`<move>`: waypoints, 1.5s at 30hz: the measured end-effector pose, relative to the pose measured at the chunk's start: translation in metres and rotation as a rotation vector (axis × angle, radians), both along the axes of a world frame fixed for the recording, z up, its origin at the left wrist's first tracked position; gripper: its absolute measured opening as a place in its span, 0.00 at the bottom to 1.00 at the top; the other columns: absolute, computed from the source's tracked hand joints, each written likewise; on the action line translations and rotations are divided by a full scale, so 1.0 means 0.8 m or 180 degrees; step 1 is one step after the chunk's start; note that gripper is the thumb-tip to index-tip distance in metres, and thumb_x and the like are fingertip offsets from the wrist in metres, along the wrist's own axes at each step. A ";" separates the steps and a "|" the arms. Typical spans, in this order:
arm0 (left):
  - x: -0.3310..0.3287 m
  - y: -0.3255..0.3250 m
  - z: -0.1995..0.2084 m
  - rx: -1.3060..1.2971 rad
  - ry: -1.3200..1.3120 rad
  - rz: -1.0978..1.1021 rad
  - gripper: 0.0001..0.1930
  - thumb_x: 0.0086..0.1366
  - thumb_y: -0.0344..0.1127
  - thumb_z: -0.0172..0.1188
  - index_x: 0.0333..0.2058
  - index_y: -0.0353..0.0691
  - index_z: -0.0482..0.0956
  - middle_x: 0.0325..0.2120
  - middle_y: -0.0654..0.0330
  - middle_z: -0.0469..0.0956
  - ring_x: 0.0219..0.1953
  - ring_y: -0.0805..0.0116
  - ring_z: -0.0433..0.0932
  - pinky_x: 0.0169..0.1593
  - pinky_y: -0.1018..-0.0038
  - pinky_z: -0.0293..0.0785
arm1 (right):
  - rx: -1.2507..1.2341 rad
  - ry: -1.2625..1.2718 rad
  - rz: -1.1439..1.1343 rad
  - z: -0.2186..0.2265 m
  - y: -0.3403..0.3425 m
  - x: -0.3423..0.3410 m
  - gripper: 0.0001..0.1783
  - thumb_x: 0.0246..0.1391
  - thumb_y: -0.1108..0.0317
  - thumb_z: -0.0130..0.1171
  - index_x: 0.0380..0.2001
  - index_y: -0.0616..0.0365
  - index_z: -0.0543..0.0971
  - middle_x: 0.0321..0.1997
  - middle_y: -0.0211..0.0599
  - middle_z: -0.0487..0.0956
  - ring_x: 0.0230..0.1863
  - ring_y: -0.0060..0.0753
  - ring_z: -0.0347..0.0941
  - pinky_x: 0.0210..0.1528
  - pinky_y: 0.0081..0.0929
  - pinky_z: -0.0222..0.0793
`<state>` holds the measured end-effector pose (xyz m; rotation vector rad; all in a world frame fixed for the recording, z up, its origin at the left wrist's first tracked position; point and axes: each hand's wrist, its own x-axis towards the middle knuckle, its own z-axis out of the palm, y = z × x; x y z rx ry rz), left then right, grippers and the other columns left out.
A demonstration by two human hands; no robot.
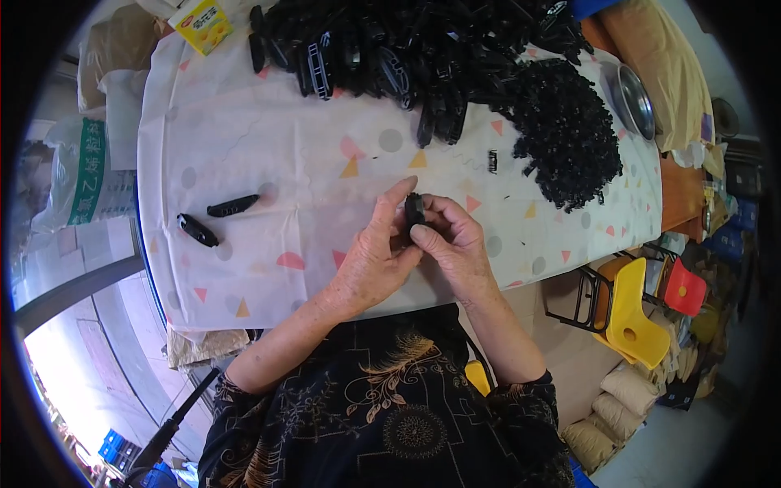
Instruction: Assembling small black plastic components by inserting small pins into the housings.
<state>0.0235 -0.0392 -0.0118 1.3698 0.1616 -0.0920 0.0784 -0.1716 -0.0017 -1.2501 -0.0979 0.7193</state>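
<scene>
One black part [415, 209] is sitting in the right hand [462, 244] over the near side of the bench [260, 138], thumb and fingers gripping it. The left hand [366, 267] is curling close beside it; I cannot tell whether those fingers are gripping too. Off to the left, two shells [198, 230] are lying. Farther across, a strip [492, 161] is lying near a heap [565, 130] of black bits; beyond, a black pile [366, 57] is spreading.
</scene>
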 end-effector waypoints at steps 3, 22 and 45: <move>0.003 0.004 -0.001 0.0173 -0.0049 -0.0179 0.32 0.57 0.17 0.49 0.60 0.42 0.53 0.40 0.50 0.74 0.43 0.60 0.78 0.45 0.71 0.74 | -0.0012 -0.0149 -0.0130 -0.002 0.002 -0.002 0.17 0.53 0.76 0.58 0.47 0.63 0.71 0.41 0.32 0.78 0.43 0.22 0.73 0.50 0.21 0.68; 0.128 0.169 0.031 0.3698 -0.0409 0.0653 0.16 0.57 0.37 0.61 0.41 0.40 0.68 0.33 0.51 0.73 0.33 0.48 0.76 0.33 0.58 0.71 | -0.3250 -0.3291 -0.0136 -0.005 -0.060 0.110 0.06 0.49 0.74 0.60 0.29 0.63 0.73 0.28 0.41 0.73 0.24 0.40 0.71 0.29 0.28 0.67; 0.056 0.134 -0.013 0.1438 0.0088 0.0479 0.18 0.55 0.22 0.56 0.46 0.38 0.68 0.38 0.55 0.75 0.34 0.66 0.76 0.38 0.73 0.72 | -0.1494 -0.1348 -0.0482 -0.017 -0.058 0.065 0.02 0.52 0.78 0.58 0.29 0.63 0.75 0.29 0.33 0.75 0.26 0.24 0.72 0.29 0.21 0.69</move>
